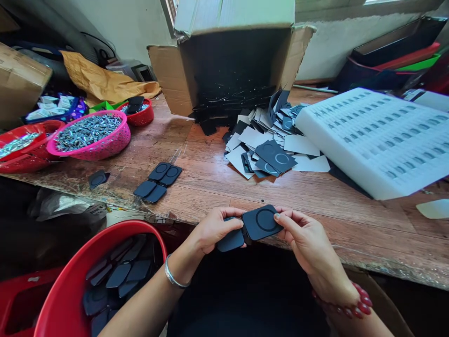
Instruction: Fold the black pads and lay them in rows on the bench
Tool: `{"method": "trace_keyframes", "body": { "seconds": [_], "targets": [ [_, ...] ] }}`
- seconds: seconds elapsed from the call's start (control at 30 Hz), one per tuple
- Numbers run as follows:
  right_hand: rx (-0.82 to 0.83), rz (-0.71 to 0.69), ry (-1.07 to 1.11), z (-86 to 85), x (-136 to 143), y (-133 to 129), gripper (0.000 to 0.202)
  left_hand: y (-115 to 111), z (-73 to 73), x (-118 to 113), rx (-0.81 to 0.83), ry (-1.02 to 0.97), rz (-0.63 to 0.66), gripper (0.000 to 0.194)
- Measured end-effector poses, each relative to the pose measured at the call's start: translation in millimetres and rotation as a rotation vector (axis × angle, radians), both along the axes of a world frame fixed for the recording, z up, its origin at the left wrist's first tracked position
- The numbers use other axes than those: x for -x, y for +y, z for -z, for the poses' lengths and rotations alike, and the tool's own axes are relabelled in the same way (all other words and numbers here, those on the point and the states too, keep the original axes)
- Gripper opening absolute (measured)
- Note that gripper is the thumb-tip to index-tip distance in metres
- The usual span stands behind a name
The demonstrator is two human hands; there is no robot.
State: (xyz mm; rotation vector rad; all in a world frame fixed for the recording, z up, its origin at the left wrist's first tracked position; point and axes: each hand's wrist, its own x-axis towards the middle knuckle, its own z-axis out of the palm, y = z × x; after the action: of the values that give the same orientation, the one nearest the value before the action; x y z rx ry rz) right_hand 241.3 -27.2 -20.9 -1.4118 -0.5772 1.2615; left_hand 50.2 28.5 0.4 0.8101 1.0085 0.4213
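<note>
Between my two hands, over the table's front edge, is a black folding charging pad (260,223) made of hinged square panels, with a ring mark on its right panel. My left hand (215,228) pinches the left panel, thumb on top. At the right panel's edge, my right hand (304,234) grips with thumb above and fingers beneath. Several matching black pads (158,181) lie on the table to the left. A red bucket (63,281), below and left of my left arm, holds many more black pads (121,274).
An open cardboard box (168,77) stands at the back with dark sheets inside. Loose black and white cards (273,154) are heaped before it. A white foam tray (372,135) sits right. A pink basket of metal parts (89,133) and red baskets (142,116) line the left.
</note>
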Motion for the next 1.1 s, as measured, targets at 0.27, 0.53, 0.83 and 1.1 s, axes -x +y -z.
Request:
{"method": "trace_keyframes", "body": {
  "seconds": [0.27, 0.53, 0.83, 1.1],
  "targets": [
    [0.011, 0.042, -0.001, -3.2, 3.9, 0.7, 0.043, -0.3, -0.8, -1.3, 0.027, 0.04, -0.044, 0.029],
    [0.009, 0.063, 0.019, -3.2, 5.9, 0.8, 0.043, -0.3, -1.7, -3.6, 0.024, 0.061, -0.046, 0.026],
    [-0.03, 0.091, -0.045, -2.4, 6.9, -0.1, 0.038, -1.7, -3.5, -5.1, -0.024, 0.066, -0.056, 0.028],
    [-0.122, 0.07, -0.129, 8.0, 6.9, -2.1, 0.031, -5.0, -3.1, -3.9, -0.08, 0.047, -0.095, 0.026]
  ]
}}
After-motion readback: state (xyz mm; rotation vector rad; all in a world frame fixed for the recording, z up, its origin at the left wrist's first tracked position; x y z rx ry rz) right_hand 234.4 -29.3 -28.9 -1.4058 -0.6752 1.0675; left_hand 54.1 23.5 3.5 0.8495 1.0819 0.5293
